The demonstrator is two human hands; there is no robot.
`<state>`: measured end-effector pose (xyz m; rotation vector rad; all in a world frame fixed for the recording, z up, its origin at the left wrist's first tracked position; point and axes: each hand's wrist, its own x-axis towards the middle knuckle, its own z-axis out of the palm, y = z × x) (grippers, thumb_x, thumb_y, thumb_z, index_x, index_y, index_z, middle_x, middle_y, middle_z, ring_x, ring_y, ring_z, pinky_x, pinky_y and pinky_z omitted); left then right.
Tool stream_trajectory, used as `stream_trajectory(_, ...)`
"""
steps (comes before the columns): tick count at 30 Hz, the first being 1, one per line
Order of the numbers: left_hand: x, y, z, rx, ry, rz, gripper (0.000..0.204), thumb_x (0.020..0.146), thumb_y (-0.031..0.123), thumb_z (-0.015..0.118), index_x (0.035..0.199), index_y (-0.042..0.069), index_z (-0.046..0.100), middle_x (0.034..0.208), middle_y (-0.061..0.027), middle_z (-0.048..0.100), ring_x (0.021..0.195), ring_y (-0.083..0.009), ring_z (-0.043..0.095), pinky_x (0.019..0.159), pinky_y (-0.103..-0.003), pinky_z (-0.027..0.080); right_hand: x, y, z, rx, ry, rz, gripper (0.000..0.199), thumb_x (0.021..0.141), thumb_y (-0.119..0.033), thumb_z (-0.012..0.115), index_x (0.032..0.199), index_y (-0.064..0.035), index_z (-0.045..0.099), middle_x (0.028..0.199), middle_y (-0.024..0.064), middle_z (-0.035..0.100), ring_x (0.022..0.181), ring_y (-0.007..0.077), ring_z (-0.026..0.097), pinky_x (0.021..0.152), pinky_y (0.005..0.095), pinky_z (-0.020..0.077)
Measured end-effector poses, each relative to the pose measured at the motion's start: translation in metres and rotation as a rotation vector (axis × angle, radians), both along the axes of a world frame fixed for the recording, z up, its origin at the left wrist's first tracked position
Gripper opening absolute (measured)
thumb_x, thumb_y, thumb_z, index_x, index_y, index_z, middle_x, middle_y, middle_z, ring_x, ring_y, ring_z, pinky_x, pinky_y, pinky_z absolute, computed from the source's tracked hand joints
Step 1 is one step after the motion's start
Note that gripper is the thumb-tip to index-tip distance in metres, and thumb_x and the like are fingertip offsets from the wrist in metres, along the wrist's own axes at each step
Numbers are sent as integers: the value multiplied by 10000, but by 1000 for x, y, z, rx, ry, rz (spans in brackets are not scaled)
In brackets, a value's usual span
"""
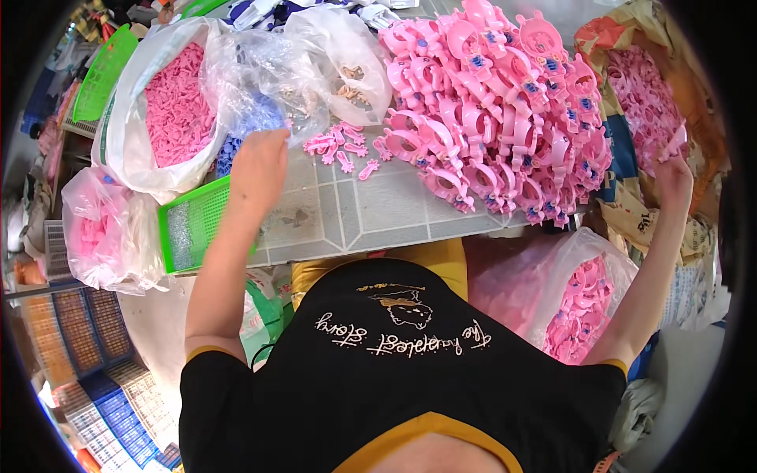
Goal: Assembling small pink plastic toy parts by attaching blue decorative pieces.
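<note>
Pink parts (505, 118), green basket (209, 206), grey table (382, 203) lined white

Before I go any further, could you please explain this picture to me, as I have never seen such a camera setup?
There is no machine here, just a person's two bare hands. The one picture comes from a wide fisheye camera worn on that person's head, looking down, so straight edges bend near the rim.

On the grey table lie a large heap of pink plastic ring-shaped pieces and some small pink plastic pieces.

The left hand is at the small blue pieces beside a clear plastic bag; whether it holds any is hidden. The right hand, at a tan printed sack, seems to hold a pink plastic piece.
</note>
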<state>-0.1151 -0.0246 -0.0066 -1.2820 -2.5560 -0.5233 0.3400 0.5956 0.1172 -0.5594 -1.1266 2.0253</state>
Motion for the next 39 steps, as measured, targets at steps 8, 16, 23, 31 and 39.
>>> stream_trajectory(8,-73,42,-31,-346,165,-11,186,881,117,668,1045,126,756,1065,-79,709,1115,-308,608,940,-505,476,-141,-297,-12,186,-408,761,819,718,130,661,1464,-131,444,1049,32,569,772,125,560,592,252,458)
stream_trajectory(16,-80,59,-38,-332,14,20,215,864,165,671,1056,200,762,1182,-7,689,1192,-270,576,977,-550,432,-216,-413,-76,-358,-236,1031,564,1037,-152,604,1548,-130,366,1235,72,607,1129,231,644,984,427,570)
stream_trajectory(23,-60,26,0,-178,212,-1,201,861,152,662,1015,163,792,1098,-55,716,1107,-297,632,944,-507,455,-249,-449,-141,-356,-212,802,562,1042,-103,544,1563,-133,336,1293,86,590,1127,238,649,1017,473,549)
stream_trajectory(31,-31,-56,11,-335,-163,-8,115,828,91,703,911,76,780,970,-133,730,1006,-345,667,912,-442,517,-263,-450,-170,-368,-12,884,502,1059,-79,517,1537,-90,362,1374,116,565,1272,267,601,1090,450,514)
stream_trajectory(39,24,-44,8,97,-495,-17,118,864,31,705,971,32,755,983,-112,732,991,-261,690,863,-371,535,-261,-453,-198,-445,14,777,440,1045,-72,568,1458,-81,417,1354,145,582,1271,271,614,1080,401,521)
